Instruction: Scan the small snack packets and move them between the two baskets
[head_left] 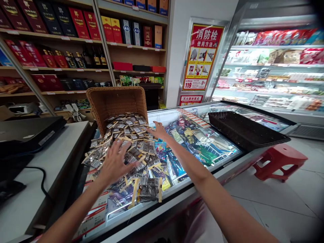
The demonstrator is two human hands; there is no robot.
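A heap of small packaged snack packets spills from a tipped brown wicker basket onto the glass top of a chest freezer. Over the left side of the heap, my left hand is spread, palm down, with nothing in it. My right hand reaches to the heap's right edge, near the basket's mouth, its fingers apart; whether the fingertips touch the packets I cannot tell. One packet lies at the front of the heap, close to the freezer's near edge.
A dark woven tray rests on the freezer's right part, above a red plastic stool. On the left stands a white counter with a black device. Shelves of boxed goods and a lit refrigerated display line the back.
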